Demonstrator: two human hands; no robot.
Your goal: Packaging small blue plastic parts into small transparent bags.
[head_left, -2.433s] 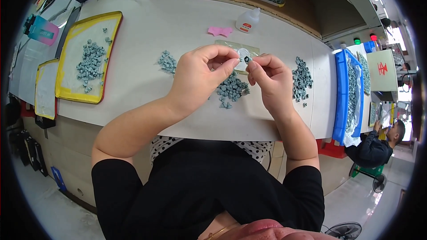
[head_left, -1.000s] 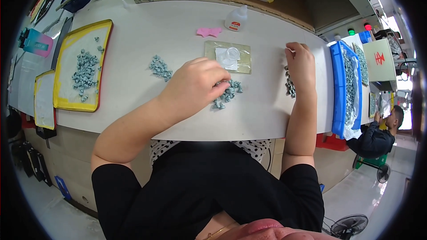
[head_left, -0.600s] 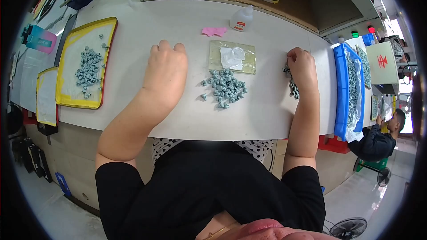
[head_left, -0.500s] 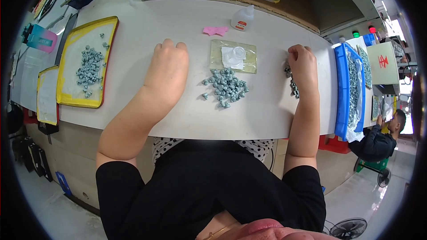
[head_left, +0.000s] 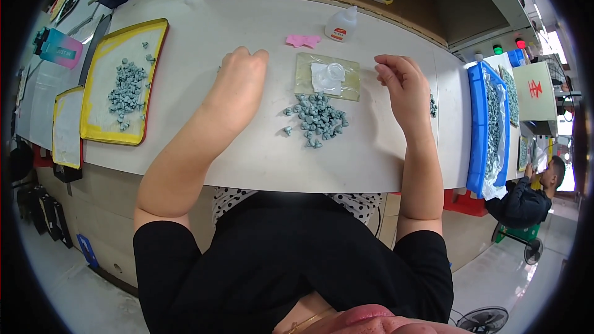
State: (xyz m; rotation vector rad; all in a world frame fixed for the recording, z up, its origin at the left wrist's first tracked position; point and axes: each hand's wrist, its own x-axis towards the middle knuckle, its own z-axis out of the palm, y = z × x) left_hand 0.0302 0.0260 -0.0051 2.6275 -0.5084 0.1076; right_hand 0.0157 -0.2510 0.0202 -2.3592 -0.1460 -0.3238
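Note:
My left hand [head_left: 243, 80] is over the table, left of a green-grey pad. Its fingers curl down and in, hiding the tips and anything they hold; a tiny grey piece [head_left: 219, 68] shows beside it. My right hand [head_left: 405, 86] hovers right of the pad, thumb and fingers apart, with nothing visible between them. On the pad [head_left: 351, 91] lie a white paper square [head_left: 318, 80] and a small clear round dish [head_left: 335, 73]. Below the pad is a loose heap of small grey-green pieces [head_left: 318, 120]. Several more pieces [head_left: 433, 106] sit behind my right wrist.
At left a yellow tray with red edge [head_left: 88, 114] holds similar pieces. A blue crate [head_left: 475, 130] stands at right. A pink star-shaped sponge-like piece [head_left: 303, 41] and a white bottle [head_left: 341, 25] are behind the pad. A person [head_left: 535, 195] sits far right.
My right hand has moved left from the pieces at the right toward the pad, and its fingers have spread from a pinch. My left hand has shifted slightly away from me.

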